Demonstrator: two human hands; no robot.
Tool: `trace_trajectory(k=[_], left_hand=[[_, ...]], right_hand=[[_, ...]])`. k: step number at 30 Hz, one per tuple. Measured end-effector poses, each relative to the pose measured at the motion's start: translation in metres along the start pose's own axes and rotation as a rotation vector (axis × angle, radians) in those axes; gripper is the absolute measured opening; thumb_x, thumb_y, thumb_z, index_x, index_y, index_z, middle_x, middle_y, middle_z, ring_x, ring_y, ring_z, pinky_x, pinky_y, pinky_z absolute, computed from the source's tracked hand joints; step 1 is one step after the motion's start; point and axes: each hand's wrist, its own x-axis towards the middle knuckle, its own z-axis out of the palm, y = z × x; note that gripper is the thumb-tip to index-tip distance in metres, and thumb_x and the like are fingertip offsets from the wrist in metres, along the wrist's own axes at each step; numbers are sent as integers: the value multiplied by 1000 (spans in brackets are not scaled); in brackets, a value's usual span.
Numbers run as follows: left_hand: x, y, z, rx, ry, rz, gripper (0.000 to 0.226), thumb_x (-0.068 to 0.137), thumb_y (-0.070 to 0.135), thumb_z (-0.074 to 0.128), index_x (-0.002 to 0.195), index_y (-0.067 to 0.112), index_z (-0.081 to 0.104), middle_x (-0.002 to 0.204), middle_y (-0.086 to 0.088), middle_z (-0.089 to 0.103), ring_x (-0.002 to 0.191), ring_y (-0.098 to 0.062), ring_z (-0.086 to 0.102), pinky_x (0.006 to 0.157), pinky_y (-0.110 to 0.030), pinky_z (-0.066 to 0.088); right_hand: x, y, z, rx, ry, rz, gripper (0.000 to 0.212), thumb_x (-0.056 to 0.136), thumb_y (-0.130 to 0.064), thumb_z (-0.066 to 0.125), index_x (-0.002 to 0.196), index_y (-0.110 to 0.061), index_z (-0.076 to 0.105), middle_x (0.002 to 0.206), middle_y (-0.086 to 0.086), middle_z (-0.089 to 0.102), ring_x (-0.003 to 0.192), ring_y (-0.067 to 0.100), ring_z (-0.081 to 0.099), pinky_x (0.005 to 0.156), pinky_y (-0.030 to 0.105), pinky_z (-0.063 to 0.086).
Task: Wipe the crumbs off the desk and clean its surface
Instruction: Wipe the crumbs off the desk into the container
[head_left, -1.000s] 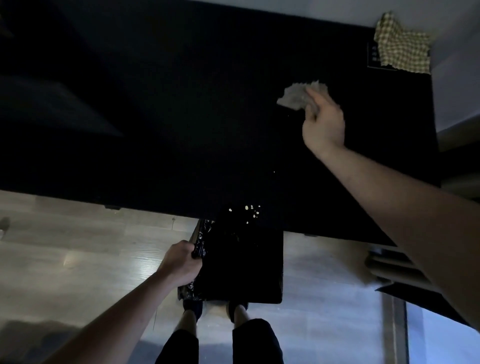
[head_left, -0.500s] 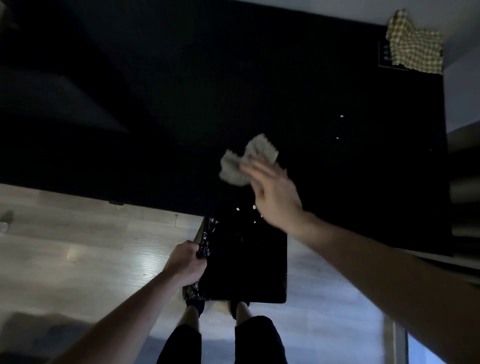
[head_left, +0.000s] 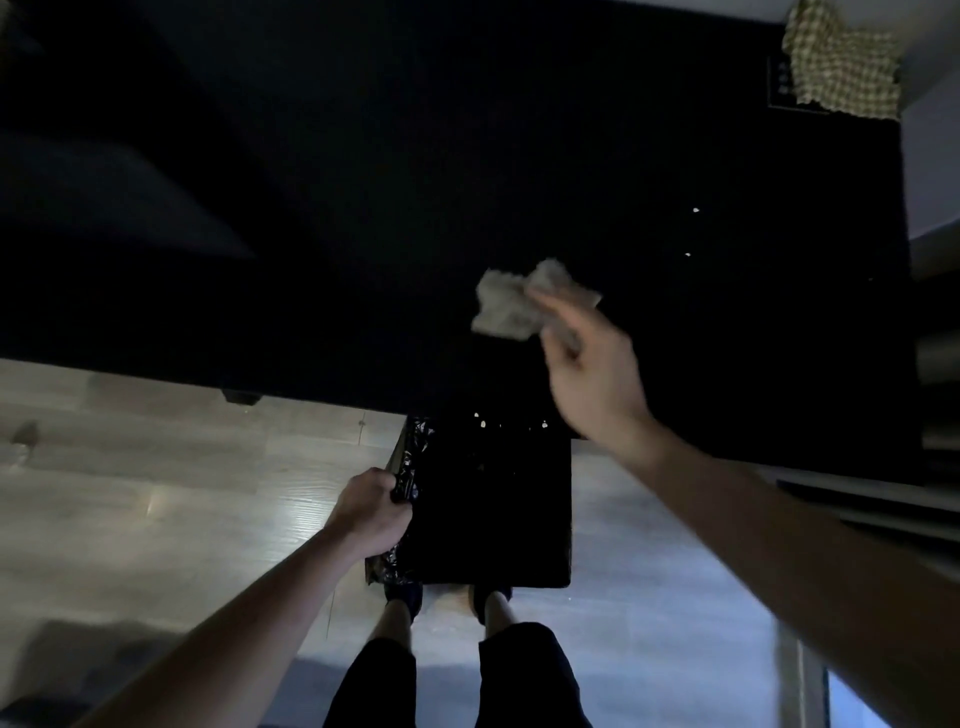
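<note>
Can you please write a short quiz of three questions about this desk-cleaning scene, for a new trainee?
1. True or false: the left hand grips the rim of the lined bin.
2. What does the right hand hold? A) crumpled cloth B) brush C) sponge
3. Where does the checkered cloth lie?

Key: 1 true. 2 A, the crumpled cloth. 3 the far right corner of the desk.

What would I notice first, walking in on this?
The pale rag pinched in the right hand stands out against the dark desk. Below the desk's near edge, the left hand grips a black-lined bin. Bright crumbs dot the desk to the right.
</note>
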Motion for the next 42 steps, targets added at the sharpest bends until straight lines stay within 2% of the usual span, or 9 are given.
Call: trace_trajectory(k=[5, 8, 14, 22, 31, 34, 36, 38, 42], left_hand=[[-2, -4, 1, 22, 8, -5, 30, 78, 11, 63, 53, 13, 46, 50, 6, 51, 40, -9, 45, 38, -21, 31], [-2, -5, 1, 11, -3, -1, 29, 78, 10, 63, 54, 13, 48, 49, 6, 51, 39, -9, 44, 37, -21, 31], [-2, -8, 2, 26, -9, 3, 24, 79, 12, 62, 58, 13, 49, 55, 2, 54, 44, -12, 47, 39, -22, 31], [-3, -2, -2, 71, 22, 30, 33, 81, 9, 59, 52, 13, 45, 49, 2, 48, 41, -12, 43, 38, -22, 27], [-2, 6, -2, 27, 9, 32, 30, 78, 15, 64, 53, 14, 48, 50, 4, 51, 45, -14, 46, 44, -26, 33], [-3, 11, 0, 31, 2, 51, 34, 81, 16, 65, 52, 14, 46, 50, 4, 50, 44, -14, 44, 40, -24, 32], [-2, 14, 2, 16, -9, 58, 35, 81, 15, 65, 53, 16, 45, 48, 4, 49, 41, -13, 42, 41, -25, 30], [-1, 17, 4, 2, -14, 61, 35, 81, 14, 64, 53, 17, 45, 48, 5, 48, 40, -12, 41, 41, -26, 30], [0, 25, 8, 29, -20, 68, 32, 78, 12, 62, 52, 17, 43, 47, 5, 48, 38, -11, 40, 42, -27, 30]], right_hand=[[46, 22, -28, -204, -4, 113, 42, 108, -17, 49, 148, -28, 57, 155, -6, 54, 145, 13, 46, 115, 22, 37], [29, 37, -5, -335, -55, 0, 44, 106, -11, 52, 147, -26, 58, 160, -4, 48, 155, 18, 33, 126, 36, 31], [-44, 29, 44, -298, -162, -190, 51, 94, 0, 58, 138, -25, 66, 155, -4, 55, 151, 22, 42, 120, 55, 38], [-134, 14, 44, -114, -442, -170, 45, 106, -20, 40, 146, -33, 58, 162, -19, 42, 154, -9, 20, 127, 25, 28], [-34, 38, -35, -182, 4, -124, 46, 101, -5, 55, 143, -20, 63, 158, -1, 51, 151, 13, 41, 123, 23, 32], [4, 61, -53, -261, 39, -26, 47, 104, -5, 53, 146, -23, 59, 164, 0, 43, 157, 14, 29, 125, 19, 23], [12, 75, -51, -324, 54, 39, 46, 105, -9, 52, 148, -25, 56, 166, -2, 38, 159, 19, 22, 129, 32, 23], [3, 81, -40, -381, 88, 35, 47, 104, -10, 52, 149, -25, 55, 166, 2, 39, 159, 25, 25, 128, 47, 27], [-53, 71, -18, -383, 20, -101, 48, 100, -11, 53, 145, -25, 61, 160, -2, 49, 154, 22, 37, 121, 47, 38]])
